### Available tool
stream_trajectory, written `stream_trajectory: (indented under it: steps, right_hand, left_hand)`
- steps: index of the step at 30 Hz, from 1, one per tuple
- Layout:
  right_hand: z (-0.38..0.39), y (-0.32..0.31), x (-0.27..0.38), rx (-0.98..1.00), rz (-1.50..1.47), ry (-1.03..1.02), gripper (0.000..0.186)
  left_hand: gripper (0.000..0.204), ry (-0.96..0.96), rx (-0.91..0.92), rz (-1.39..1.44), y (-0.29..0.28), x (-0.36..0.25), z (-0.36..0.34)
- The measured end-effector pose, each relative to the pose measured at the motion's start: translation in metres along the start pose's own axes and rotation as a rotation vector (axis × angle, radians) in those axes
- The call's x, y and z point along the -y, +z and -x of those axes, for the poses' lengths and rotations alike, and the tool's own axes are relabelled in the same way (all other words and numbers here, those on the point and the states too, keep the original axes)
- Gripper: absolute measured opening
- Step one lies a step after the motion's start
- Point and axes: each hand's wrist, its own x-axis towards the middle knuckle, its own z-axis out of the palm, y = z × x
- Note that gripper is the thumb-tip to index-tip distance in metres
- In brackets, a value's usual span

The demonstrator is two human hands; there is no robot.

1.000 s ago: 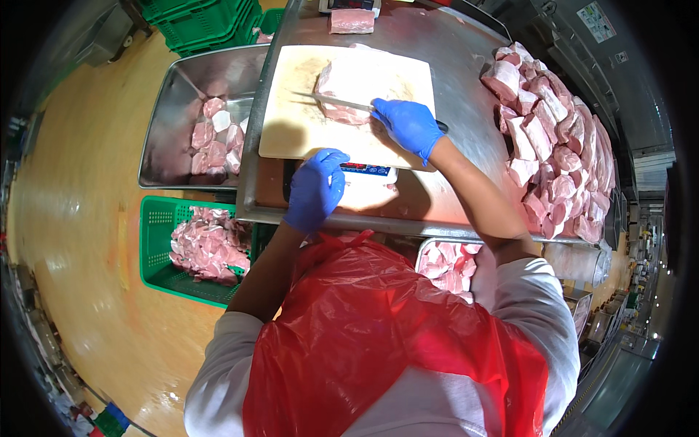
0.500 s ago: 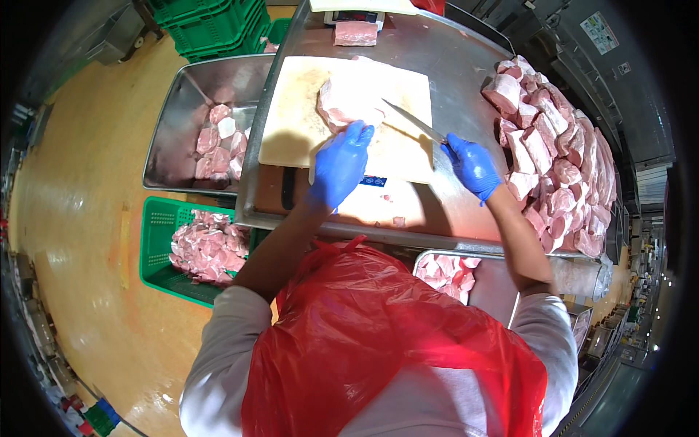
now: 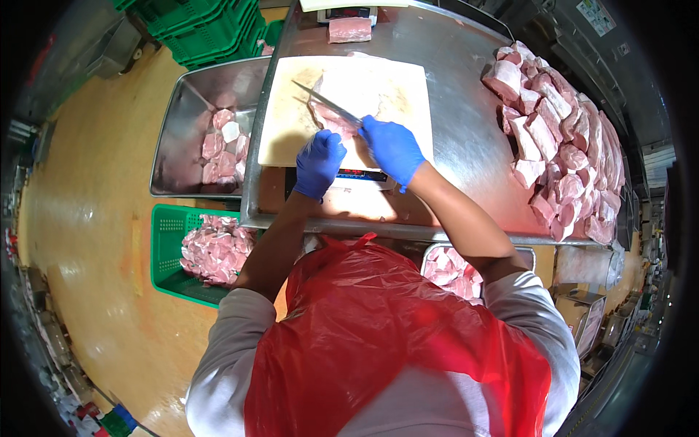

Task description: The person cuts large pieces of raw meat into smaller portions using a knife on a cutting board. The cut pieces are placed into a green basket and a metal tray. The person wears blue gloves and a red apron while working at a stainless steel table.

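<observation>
A pale, fat-covered piece of meat (image 3: 336, 125) lies on the white cutting board (image 3: 280, 138); strong glare washes out much of its top. My left hand (image 3: 320, 164), in a blue glove, is closed at the meat's near edge, its fingers curled in a fist on the flesh. The right hand (image 3: 393, 149), gloved in blue too, grips a knife (image 3: 325, 101) by its handle. Its blade points away to the left and lies across the meat's left part. Glare and the blade hide whether the edge is in the meat.
Below the board's near edge shows a lit scale (image 3: 362, 175). Many meat pieces (image 3: 557, 138) are heaped on the steel table's (image 3: 455, 124) right side. A steel tub (image 3: 171, 138) and green crate (image 3: 166, 255) with meat stand left. A cut block (image 3: 349, 30) lies at the far end.
My right hand has swung left with the knife, bringing the blade from right of the meat to across it. The left hand has drawn slightly nearer and left, curling into a fist.
</observation>
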Motion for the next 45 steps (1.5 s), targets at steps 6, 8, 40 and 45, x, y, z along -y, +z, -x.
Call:
stream_trajectory:
  steps: [6, 8, 40, 45]
  right_hand:
    - [-0.014, 0.007, 0.014, 0.148, 0.104, 0.040, 0.023]
    - [0.009, -0.002, -0.003, 0.237, 0.193, 0.023, 0.022]
    - [0.123, -0.037, -0.012, 0.104, -0.251, 0.460, 0.021]
    - [0.062, 0.004, -0.034, -0.292, -0.743, 0.530, 0.029]
  left_hand:
    - [0.017, 0.003, -0.166, 0.043, 0.009, 0.011, 0.005]
    - [0.020, -0.088, -0.104, 0.089, 0.005, 0.013, 0.008]
    - [0.028, -0.875, 0.477, -0.050, -0.266, 0.099, 0.150]
    - [0.046, -0.216, 0.090, -0.122, -0.191, 0.079, 0.034]
